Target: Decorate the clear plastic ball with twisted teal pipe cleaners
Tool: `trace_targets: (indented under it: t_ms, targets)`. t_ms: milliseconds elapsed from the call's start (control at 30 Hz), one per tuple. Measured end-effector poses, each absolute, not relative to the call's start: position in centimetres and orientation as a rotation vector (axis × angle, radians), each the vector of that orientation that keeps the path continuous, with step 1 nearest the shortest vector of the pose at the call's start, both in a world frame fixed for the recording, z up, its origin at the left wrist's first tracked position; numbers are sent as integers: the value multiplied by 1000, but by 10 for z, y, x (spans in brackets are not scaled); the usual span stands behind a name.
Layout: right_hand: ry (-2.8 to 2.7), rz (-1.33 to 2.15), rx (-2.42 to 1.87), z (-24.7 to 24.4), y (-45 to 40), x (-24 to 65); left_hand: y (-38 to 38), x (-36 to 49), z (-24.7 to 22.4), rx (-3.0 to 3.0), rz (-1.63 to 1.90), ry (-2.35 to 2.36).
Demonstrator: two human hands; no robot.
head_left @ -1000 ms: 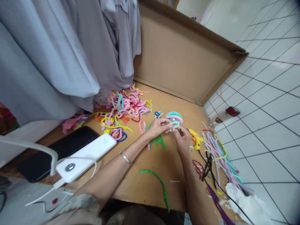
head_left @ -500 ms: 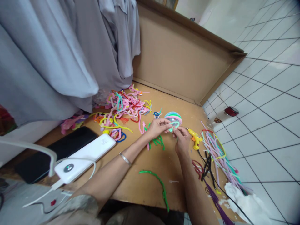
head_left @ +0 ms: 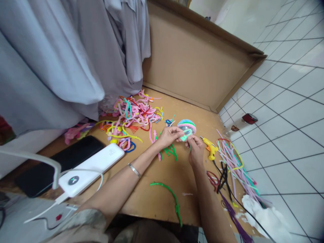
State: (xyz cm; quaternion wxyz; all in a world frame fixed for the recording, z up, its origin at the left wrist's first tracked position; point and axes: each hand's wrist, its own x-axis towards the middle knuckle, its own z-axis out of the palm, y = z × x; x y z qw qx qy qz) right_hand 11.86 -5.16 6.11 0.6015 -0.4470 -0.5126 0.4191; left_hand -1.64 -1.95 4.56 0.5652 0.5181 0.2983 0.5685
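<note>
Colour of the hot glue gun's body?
Yellow plastic glue gun, with an orange trigger; best seen in the head view.

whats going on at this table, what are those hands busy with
A person's left hand and right hand hold a pale green strip bent into a loop between their fingertips. Just behind it sits a round thing banded in blue, green and pink. The yellow glue gun lies untouched to the right, near a bundle of strips. A tangled, mostly pink pile lies to the left, and a green strand lies in front.

Glue gun looks yellow, orange.
</note>
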Motion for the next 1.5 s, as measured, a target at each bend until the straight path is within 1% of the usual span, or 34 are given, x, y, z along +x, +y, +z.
trace_targets:
  t_ms: [567,700,967,1233,1500]
  targets:
    - [-1478,854,-1204,72,-55,122,-15,-28,47,1327,1238,730]
    - [-1462,867,-1182,69,-54,123,-16,-27,48,1271,1245,733]
    - [-1313,813,-1168,64,-53,123,-13,-22,39,1027,1213,550]
    - [-1398,743,-1189,66,-54,120,-18,-22,47,1162,1302,627]
    - [-1429,897,-1149,70,-58,119,-15,-26,48,1271,1331,714]
